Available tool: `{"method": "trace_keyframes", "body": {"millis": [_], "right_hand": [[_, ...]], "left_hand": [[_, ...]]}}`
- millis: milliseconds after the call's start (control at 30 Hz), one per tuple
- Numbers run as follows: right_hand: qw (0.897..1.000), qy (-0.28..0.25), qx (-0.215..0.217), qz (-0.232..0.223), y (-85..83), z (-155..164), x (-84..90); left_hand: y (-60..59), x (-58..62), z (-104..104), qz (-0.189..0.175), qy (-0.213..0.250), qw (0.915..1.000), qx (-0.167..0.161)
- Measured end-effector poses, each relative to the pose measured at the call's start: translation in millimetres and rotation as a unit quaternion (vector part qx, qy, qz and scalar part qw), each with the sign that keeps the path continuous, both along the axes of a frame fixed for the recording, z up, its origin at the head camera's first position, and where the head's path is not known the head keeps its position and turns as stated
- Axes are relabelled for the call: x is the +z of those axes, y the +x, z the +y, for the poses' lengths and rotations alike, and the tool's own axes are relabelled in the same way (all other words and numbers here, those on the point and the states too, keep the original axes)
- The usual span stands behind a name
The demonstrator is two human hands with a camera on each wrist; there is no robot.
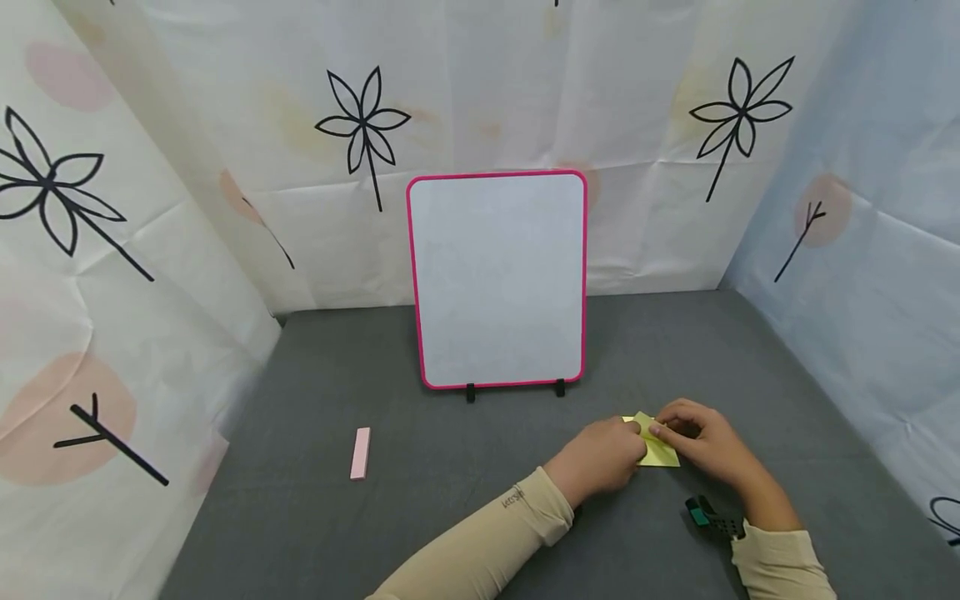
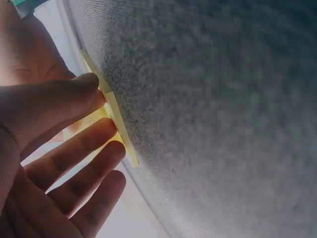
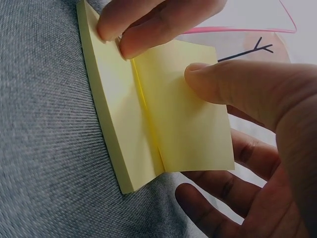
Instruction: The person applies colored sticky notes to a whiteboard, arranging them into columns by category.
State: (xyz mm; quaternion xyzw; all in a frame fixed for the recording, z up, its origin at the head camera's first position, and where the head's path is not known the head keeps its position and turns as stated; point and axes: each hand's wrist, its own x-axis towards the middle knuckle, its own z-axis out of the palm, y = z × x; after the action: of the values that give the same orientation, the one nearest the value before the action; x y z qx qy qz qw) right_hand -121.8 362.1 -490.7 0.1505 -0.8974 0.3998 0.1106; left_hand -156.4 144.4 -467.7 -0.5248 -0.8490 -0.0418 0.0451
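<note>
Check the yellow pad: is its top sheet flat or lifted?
Lifted: in the right wrist view, the sheet stands away from the pad, pinched by the right hand.

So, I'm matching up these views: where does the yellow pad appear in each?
Head: yellow pad, right of centre, below and right of the whiteboard.
Left wrist: pad, left of centre, edge-on.
Right wrist: pad, near the centre, partly lifted open.
Shared landmark: the grey tabletop.

On a gray tabletop (image 1: 450,492), a left hand (image 1: 603,454) and a right hand (image 1: 705,440) hold yellow paper (image 1: 660,454), with a pink strip (image 1: 360,452) well to their left and a pink-framed whiteboard (image 1: 501,283) standing behind.
</note>
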Motion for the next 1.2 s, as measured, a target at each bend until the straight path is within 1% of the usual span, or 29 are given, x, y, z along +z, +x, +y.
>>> {"method": "trace_keyframes", "body": {"millis": [67,200,300,433,633,867,1000,1100,1200], "right_hand": [[1.0,0.002,0.0,-0.003,0.6,0.3,-0.4],[1.0,0.005,-0.004,-0.004,1.0,0.6,0.3],[1.0,0.006,-0.006,-0.002,0.2,0.7,1.8],[1.0,0.007,-0.007,0.0,-0.3,0.7,3.3],[1.0,0.011,-0.018,0.02,-0.3,1.9,2.0],[0.998,0.014,-0.039,0.044,-3.8,3.8,1.0],[0.996,0.01,-0.053,0.068,-6.1,4.3,0.9],[0.993,0.006,-0.07,0.09,-6.5,4.4,0.6],[0.987,-0.008,-0.111,0.113,-5.3,4.2,2.0]], "left_hand": [[1.4,-1.8,1.1,0.005,0.001,1.0,0.005],[2.6,-1.6,2.8,0.017,-0.001,0.9997,0.017],[1.4,-1.5,4.1,0.035,-0.007,0.9991,0.023],[-1.9,-3.8,6.4,0.038,-0.008,0.9987,0.032],[-4.5,-5.7,9.3,0.029,-0.006,0.999,0.034],[-2.9,-1.4,10.9,0.019,-0.012,0.9987,0.045],[-3.7,-0.9,12.3,0.009,-0.016,0.9984,0.054],[-4.0,-0.2,12.8,0.0,-0.017,0.9982,0.057],[-3.6,-0.4,12.7,-0.008,-0.02,0.9982,0.057]]}}
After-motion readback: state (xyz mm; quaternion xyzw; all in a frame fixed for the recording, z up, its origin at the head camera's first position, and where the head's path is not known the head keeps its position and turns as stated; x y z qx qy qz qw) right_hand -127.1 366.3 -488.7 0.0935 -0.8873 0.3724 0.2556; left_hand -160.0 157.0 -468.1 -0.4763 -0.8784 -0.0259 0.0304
